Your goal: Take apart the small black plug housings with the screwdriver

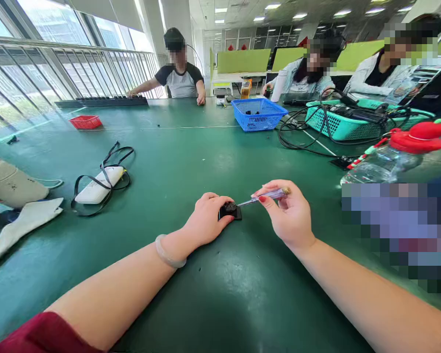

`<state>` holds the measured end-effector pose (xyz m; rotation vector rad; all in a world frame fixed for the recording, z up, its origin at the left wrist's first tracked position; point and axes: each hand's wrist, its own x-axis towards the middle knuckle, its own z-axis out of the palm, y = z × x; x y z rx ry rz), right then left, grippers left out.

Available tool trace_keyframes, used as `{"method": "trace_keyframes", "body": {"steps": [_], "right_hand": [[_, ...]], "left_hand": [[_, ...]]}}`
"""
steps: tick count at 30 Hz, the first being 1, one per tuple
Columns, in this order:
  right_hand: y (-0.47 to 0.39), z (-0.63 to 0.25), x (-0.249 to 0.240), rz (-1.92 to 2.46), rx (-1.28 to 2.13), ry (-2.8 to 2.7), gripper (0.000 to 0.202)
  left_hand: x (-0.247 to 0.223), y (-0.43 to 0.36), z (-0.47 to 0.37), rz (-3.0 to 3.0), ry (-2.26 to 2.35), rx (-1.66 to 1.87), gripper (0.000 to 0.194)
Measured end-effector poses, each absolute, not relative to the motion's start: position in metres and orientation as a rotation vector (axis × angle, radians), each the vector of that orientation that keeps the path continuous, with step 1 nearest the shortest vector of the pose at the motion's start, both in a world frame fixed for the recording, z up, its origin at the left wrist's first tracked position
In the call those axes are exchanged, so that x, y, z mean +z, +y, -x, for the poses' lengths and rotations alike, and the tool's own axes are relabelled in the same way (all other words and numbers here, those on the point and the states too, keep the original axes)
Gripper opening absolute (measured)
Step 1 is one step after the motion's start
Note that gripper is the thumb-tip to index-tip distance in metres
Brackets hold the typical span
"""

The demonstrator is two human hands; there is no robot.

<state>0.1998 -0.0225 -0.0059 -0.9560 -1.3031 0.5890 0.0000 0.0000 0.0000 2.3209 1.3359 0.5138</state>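
Note:
My left hand (pixel 208 219) is closed around a small black device (pixel 231 211), holding it down on the green table (pixel 161 162). What exactly the device is I cannot make out, since my fingers cover part of it. Between the fingers and thumb of my right hand (pixel 288 211) is a screwdriver (pixel 274 194) with a translucent purple handle. Its thin metal shaft slants down to the left, and the tip meets or nearly meets the right side of the black device.
A white power bank (pixel 101 185) with a black strap lies left. Farther back are a red basket (pixel 85 122), a blue basket (pixel 259 117) and a teal basket (pixel 327 122) with cables. A red-lidded bottle (pixel 385 159) stands right. Three people sit across the table.

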Motion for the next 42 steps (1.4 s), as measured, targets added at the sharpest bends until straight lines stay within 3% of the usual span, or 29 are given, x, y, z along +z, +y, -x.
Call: {"method": "trace_keyframes", "body": {"steps": [9,21,34,42], "right_hand": [[0.003,-0.21,-0.018,1.076,1.002,-0.955,0.047],[0.005,-0.204,-0.012,1.143,1.248,-0.622,0.023],[0.003,-0.205,-0.008,1.109,1.292,-0.658,0.022],[-0.005,-0.206,-0.01,0.97,0.875,-0.982,0.031]], "left_hand": [[0.0,0.0,-0.001,-2.33,1.304,0.518,0.029],[0.0,-0.001,0.001,-2.325,1.325,0.523,0.034],[-0.001,-0.001,0.0,-2.334,1.334,0.496,0.041],[-0.002,-0.001,0.002,-2.362,1.33,0.48,0.039]]}}
